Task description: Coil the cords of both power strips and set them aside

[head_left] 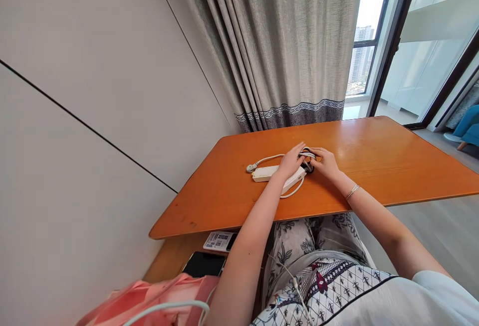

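Observation:
On the orange-brown table lies a white power strip (294,180), with another white strip-like piece (264,173) to its left. Whether the two are one body is hidden under my left hand (292,161). That hand reaches across the strip, its fingers closed on a coiled white cable (307,153). From the other side my right hand (326,163) pinches the same coil near a dark part (307,167). A white plug (251,168) rests at the left end, joined to a loose cord. Another loop of cord curves below the strip.
The wooden table (209,186) spans the middle, close to a wall on the left and a grey curtain (299,42) behind. Below its front edge are a dark phone (204,264), a printed white card (217,241) and a pink bag (164,298). A glass door stands right.

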`<act>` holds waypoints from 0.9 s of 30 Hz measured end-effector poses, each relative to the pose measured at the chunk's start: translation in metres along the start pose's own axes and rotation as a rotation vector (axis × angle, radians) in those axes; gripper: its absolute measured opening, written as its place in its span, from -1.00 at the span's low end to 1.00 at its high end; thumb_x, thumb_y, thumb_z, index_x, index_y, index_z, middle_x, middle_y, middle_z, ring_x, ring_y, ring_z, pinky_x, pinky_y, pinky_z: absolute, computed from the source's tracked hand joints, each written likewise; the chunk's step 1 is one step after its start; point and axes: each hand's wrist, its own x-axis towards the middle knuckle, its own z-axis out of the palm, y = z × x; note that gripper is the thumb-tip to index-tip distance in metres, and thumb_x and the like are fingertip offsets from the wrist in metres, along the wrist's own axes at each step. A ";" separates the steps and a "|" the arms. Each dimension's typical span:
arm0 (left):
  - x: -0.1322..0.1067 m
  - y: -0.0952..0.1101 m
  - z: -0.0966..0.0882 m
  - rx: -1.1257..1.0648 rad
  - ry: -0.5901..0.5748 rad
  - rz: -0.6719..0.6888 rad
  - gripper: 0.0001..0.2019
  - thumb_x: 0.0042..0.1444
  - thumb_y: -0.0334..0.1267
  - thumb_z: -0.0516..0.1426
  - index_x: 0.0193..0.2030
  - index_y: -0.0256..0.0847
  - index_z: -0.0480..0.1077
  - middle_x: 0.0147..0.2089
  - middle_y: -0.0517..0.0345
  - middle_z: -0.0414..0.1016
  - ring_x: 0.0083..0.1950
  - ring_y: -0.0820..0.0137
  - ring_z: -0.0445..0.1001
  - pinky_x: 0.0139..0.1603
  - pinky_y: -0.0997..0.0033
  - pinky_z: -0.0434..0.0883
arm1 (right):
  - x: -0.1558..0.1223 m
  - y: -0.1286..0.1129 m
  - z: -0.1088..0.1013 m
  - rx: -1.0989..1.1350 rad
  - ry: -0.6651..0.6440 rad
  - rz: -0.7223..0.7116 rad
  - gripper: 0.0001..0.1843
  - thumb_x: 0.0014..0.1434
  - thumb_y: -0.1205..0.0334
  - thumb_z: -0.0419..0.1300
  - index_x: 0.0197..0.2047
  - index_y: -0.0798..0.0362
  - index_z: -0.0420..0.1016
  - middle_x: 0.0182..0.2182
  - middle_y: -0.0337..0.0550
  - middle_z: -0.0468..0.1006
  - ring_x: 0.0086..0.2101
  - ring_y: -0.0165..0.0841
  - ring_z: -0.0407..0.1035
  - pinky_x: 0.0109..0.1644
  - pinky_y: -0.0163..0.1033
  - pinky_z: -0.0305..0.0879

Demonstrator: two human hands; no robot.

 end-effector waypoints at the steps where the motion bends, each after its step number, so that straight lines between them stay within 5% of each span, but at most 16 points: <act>1: 0.002 -0.001 0.000 -0.040 -0.005 -0.011 -0.55 0.24 -0.35 0.06 0.27 -0.22 0.34 0.35 -0.07 0.36 0.38 0.22 0.30 0.43 0.12 0.20 | 0.000 -0.001 -0.001 0.004 -0.002 0.006 -0.64 0.12 0.28 0.17 -0.02 0.00 0.62 -0.03 -0.05 0.63 -0.01 -0.18 0.51 0.17 -0.03 0.42; 5: 0.005 -0.002 0.001 -0.158 0.014 -0.064 -0.67 0.25 -0.31 0.09 0.13 -0.24 0.47 0.15 -0.05 0.55 0.17 0.23 0.49 0.26 0.19 0.37 | -0.001 -0.005 -0.003 0.039 -0.003 0.084 -0.74 0.22 0.09 0.18 -0.13 0.01 0.59 -0.17 -0.05 0.66 -0.17 -0.19 0.54 0.01 -0.04 0.47; 10: 0.006 -0.002 0.002 -0.125 0.054 -0.055 -0.78 0.24 -0.27 0.09 -0.10 -0.22 0.54 -0.08 0.01 0.63 -0.04 0.26 0.53 0.05 0.27 0.43 | -0.001 -0.006 -0.002 0.170 0.021 0.120 -0.61 0.23 0.03 0.18 0.07 -0.01 0.46 -0.18 -0.08 0.65 -0.20 -0.23 0.55 -0.02 -0.07 0.47; 16: 0.014 -0.002 -0.001 -0.137 0.021 -0.099 -0.81 0.16 -0.17 0.12 -0.31 -0.23 0.50 -0.31 0.11 0.52 -0.26 0.33 0.42 -0.19 0.36 0.36 | 0.000 -0.002 0.003 0.305 0.000 0.170 -0.67 0.21 -0.04 0.16 -0.13 0.02 0.53 -0.18 -0.10 0.64 -0.17 -0.26 0.52 0.01 -0.10 0.45; 23: 0.024 0.000 -0.005 -0.373 -0.092 -0.209 -0.80 0.02 -0.13 0.16 -0.47 -0.22 0.38 -0.48 0.23 0.36 -0.41 0.40 0.32 -0.36 0.41 0.27 | 0.001 0.008 0.009 0.398 -0.022 0.220 -0.64 0.18 -0.05 0.18 -0.10 0.02 0.53 -0.12 -0.11 0.63 -0.11 -0.26 0.51 0.05 -0.11 0.43; 27: 0.026 -0.001 -0.004 -0.421 -0.113 -0.236 -0.81 -0.02 -0.13 0.18 -0.42 -0.23 0.42 -0.44 0.21 0.43 -0.40 0.41 0.36 -0.37 0.42 0.31 | 0.001 0.008 0.010 0.423 -0.049 0.216 -0.60 0.19 -0.09 0.16 -0.09 0.03 0.52 -0.11 -0.09 0.63 -0.10 -0.26 0.50 0.04 -0.12 0.43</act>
